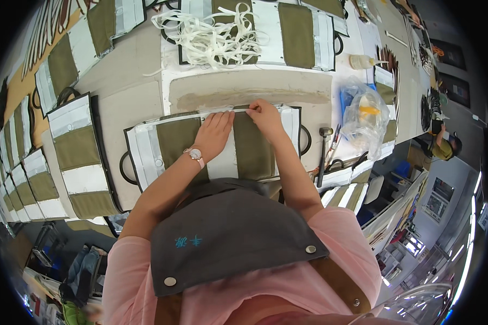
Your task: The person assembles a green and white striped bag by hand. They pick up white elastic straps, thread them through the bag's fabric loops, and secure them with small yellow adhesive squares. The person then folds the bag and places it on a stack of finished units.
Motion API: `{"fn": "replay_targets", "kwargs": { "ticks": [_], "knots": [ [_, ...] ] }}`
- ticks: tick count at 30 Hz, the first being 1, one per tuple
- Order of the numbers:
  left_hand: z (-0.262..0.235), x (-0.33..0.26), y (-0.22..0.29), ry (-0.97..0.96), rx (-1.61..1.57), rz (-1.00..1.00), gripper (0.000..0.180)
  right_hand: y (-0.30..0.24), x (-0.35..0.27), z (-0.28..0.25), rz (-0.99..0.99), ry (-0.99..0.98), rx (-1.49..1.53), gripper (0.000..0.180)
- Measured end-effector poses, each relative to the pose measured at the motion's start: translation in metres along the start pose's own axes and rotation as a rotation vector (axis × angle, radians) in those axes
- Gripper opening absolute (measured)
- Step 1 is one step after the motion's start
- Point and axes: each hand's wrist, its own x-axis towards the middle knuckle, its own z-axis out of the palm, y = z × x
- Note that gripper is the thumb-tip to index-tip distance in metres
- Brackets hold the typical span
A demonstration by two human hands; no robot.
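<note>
The striped panel (222, 163) is lying on the counter (295, 84). The left hand (216, 130) is resting flat on it, fingers together; the right hand (263, 116) is curling at its far edge (241, 110), whether pinching I can't tell. Its stripes (255, 151) are looking attached; that edge is seemingly awaiting finishing.

Near panel (249, 151) on a worktable (138, 92) before the wearer — both hands at its far edge.
The left hand (216, 130) lies on the panel, the right hand (264, 116) just right of it. Behind, a tangle of tape (217, 38) lies on a far panel (296, 35). Left: a side panel (84, 151). Right: a hammer (322, 160), then a plastic bag (366, 124) — a bottle (361, 62) behind the bag.
</note>
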Motion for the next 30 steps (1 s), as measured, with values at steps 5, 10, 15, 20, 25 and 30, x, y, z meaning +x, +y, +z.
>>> {"fn": "replay_targets", "kwargs": {
  "ticks": [5, 10, 15, 20, 25, 30],
  "knots": [
    [-0.004, -0.001, 0.001, 0.031, -0.016, 0.011, 0.045, 0.024, 0.0, -0.015, 0.097, -0.063, 0.238, 0.018],
    [0.0, -0.002, 0.0, 0.04, -0.023, 0.003, 0.052, 0.023, 0.008, -0.011, 0.108, -0.001, 0.061, 0.023],
    [-0.007, 0.003, 0.002, 0.01, -0.002, 0.019, 0.05, 0.025, 0.013, -0.007, 0.109, 0.016, -0.053, 0.025],
    [-0.011, 0.008, 0.006, -0.025, 0.042, 0.029, 0.057, 0.019, 0.009, -0.017, 0.16, -0.061, 0.148, 0.023],
    [-0.007, 0.007, 0.006, -0.031, 0.035, 0.015, 0.057, 0.02, 0.007, -0.022, 0.137, -0.082, 0.284, 0.023],
    [-0.008, 0.008, 0.006, -0.047, 0.034, 0.01, 0.058, 0.021, 0.011, -0.011, 0.135, 0.007, 0.04, 0.024]
  ]
}}
